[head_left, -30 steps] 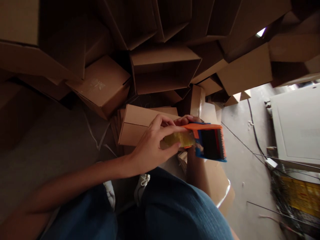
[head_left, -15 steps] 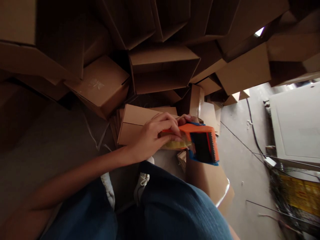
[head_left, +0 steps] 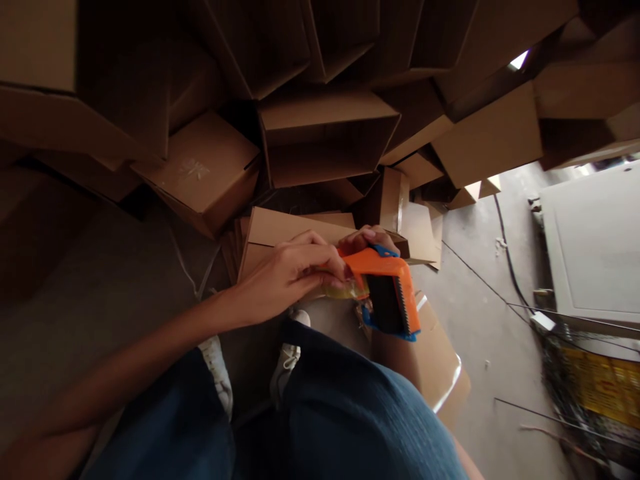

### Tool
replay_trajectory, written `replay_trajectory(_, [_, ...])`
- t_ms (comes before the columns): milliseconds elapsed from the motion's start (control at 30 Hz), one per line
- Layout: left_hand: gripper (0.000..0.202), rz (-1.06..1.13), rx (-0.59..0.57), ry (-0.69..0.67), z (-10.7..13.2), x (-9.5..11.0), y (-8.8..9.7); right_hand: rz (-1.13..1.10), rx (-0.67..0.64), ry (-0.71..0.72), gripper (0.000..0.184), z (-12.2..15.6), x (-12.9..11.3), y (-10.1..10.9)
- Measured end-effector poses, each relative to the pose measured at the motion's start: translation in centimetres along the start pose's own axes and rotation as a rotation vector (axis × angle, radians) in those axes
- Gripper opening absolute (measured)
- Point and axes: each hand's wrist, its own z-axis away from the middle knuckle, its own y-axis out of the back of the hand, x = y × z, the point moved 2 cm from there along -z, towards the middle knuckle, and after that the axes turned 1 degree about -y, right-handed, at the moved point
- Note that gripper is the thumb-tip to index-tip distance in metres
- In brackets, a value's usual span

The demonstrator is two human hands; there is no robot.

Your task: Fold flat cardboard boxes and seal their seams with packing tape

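Orange dispenser now further left

From my end I see a grey concrete floor, shadowed at left and paler toward a white-panelled machine at right. A small bright gap glows at my upper right.

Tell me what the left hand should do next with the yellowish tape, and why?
Maybe the left hand should gently feel for the end of the yellowish tape. That hand's fingers are at the tape, the right hand holds the orange dispenser, and no tape shows stretched across the toothed edge.
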Motion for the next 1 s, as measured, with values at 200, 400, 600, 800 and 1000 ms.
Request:
replay_trajectory(200, [0.014, -0.134, -0.058, -0.008, 0.5, 0.6, 0.9, -0.037, -0.1, 0.095, 0.044, 0.4, -0.3, -1.0])
replay_trajectory(400, [0.016, -0.151, -0.094, 0.056, 1.2, 1.0, 1.4, 0.155, -0.317, 0.029, 0.059, -0.2, -1.5, -1.7])
replay_trajectory(600, [0.016, -0.183, -0.129, 0.07, 1.7, 1.8, 1.8, 0.176, -0.421, 0.099, 0.064, -0.2, -2.2, -2.6])
replay_trajectory(800, [0.017, -0.183, -0.155, 0.111, 2.3, 2.4, 1.9, 0.205, -0.45, 0.15, 0.061, 0.0, -1.9, -2.0])
replay_trajectory(1000, [0.013, -0.098, -0.226, 0.175, 1.3, 1.7, 2.6, 0.187, -0.353, 0.101, 0.061, -0.2, -1.1, -1.1])
